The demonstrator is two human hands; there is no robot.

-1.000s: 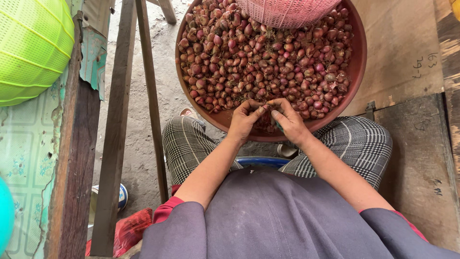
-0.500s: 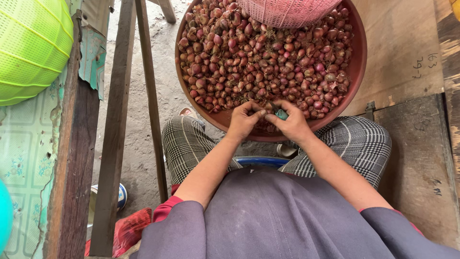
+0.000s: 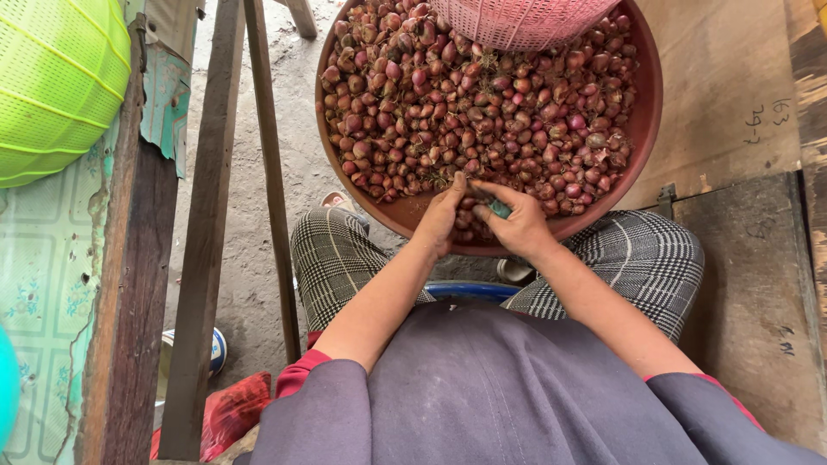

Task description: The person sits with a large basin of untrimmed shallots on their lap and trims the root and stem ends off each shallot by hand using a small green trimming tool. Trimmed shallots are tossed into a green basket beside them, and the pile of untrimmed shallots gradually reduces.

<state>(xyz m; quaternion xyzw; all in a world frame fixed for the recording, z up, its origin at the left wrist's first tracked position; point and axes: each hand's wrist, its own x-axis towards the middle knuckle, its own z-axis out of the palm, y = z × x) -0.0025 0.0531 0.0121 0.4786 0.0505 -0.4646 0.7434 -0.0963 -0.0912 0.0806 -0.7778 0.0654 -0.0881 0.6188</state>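
The round brown basin [image 3: 646, 129] rests on the knees, full of red shallots [image 3: 482, 112]. The left hand [image 3: 441, 220] closes on one shallot at the near rim; the right hand [image 3: 517, 226] grips a small teal tool [image 3: 500, 207] (probably a knife). Cut shallowly, fingers away from the blade.

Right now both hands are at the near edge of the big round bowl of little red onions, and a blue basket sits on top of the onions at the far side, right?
Not quite: the basket on the onions is pink, not blue, as the head view shows. Both hands, left hand and right hand, are at the near edge of the round bowl.
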